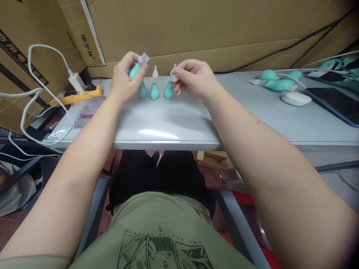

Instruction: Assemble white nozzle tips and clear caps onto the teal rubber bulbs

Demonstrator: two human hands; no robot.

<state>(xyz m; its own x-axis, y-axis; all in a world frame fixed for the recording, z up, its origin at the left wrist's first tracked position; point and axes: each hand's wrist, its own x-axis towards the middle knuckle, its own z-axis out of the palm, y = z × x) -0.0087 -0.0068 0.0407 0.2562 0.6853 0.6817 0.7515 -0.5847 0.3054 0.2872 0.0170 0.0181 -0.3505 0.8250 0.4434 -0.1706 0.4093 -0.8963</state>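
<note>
Brown cardboard [196,30] stands at twelve o'clock, with a black cable [336,22] against it at two. At ten o'clock a white charger [75,81] — cord attached — sits beside a yellow-orange object [63,100]. At three, a white oval case [296,98] lies just beside a dark flat device [336,106] — patterned cloth [342,67] at two.

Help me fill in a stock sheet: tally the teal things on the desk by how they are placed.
Teal bulbs standing on the desk: 3
Teal bulb held in the left hand: 1
Teal pieces lying at the right, partly overlapping: 3 visible
Total: 7 visible
</note>
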